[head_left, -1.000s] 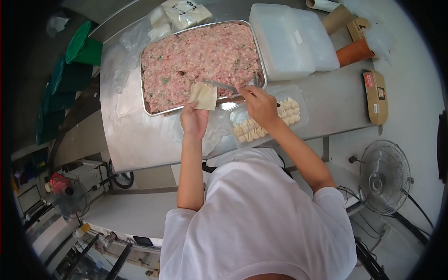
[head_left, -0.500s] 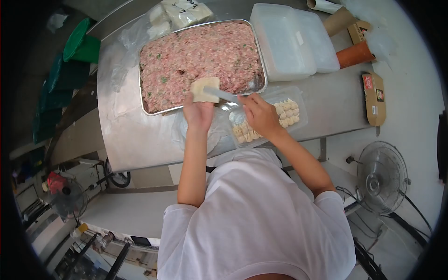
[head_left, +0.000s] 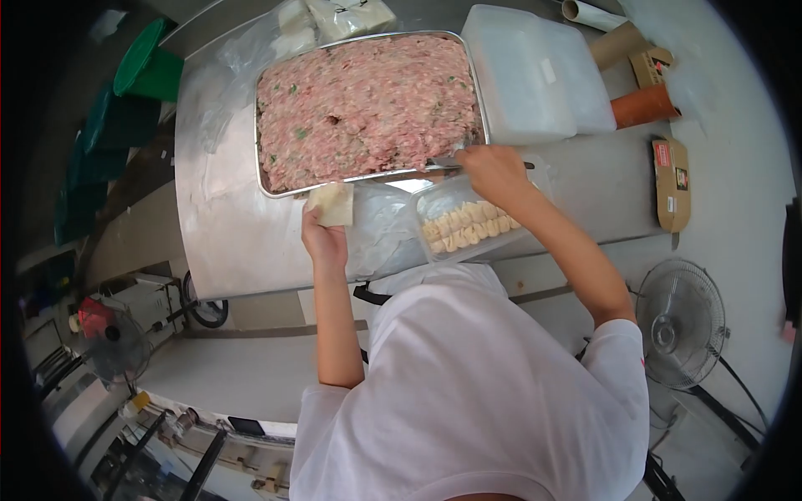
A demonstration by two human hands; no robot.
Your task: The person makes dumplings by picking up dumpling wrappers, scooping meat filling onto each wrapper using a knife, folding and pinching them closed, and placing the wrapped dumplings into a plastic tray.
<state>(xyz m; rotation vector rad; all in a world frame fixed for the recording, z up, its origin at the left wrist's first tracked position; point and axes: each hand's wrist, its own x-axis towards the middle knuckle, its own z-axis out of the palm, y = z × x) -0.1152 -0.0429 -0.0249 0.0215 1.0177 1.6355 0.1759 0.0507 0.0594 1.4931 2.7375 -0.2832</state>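
Note:
My left hand (head_left: pixel 324 240) pinches a square dough wrapper (head_left: pixel 336 204) just in front of the metal tray (head_left: pixel 262 171). The tray is heaped with pink minced meat (head_left: pixel 368 108) flecked with green. At the tray's front right corner, my right hand (head_left: pixel 499 174) grips a flat-bladed spreading knife (head_left: pixel 440 163). Its blade points left, at the edge of the meat; my fingers hide part of the handle. Under my right forearm lies a clear plastic container (head_left: pixel 428 242) with rows of folded dumplings (head_left: pixel 468 225).
Stacked clear plastic boxes (head_left: pixel 522 75) stand right of the tray. Packaged wrappers (head_left: pixel 351 17) lie behind it, and a thin plastic sheet (head_left: pixel 380 225) in front. A cardboard piece (head_left: pixel 671 184) is at the table's right end. Fans (head_left: pixel 681 321) stand below, and green bins (head_left: pixel 150 67) at left.
My right hand has moved the knife from over the wrapper to the tray's right front corner. My left hand has drawn the wrapper left and back toward me, off the tray.

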